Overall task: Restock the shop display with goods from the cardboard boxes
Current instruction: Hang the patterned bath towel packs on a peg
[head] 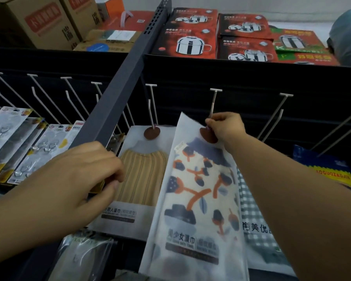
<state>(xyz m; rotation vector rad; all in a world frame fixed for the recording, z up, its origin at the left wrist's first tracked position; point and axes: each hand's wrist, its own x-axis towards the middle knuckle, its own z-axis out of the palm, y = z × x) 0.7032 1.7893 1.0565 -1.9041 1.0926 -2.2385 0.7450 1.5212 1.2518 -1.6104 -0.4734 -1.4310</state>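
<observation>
We note the right hand (pixel 225 126) pinching the top of a frosted, floral-printed towel packet (pixel 199 191) at the tip of a thin white peg hook (pixel 213 102). The left hand (pixel 79 175), fingers curled, grips the edge of the neighbouring ribbed tan towel packet (pixel 142 175), which hangs on its own hook.

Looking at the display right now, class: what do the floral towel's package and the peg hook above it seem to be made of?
Floral towel package: probably frosted, translucent plastic film; the print shows softly through it. Peg hook: looks like white-coated metal wire, thin, straight and rigid.
</observation>
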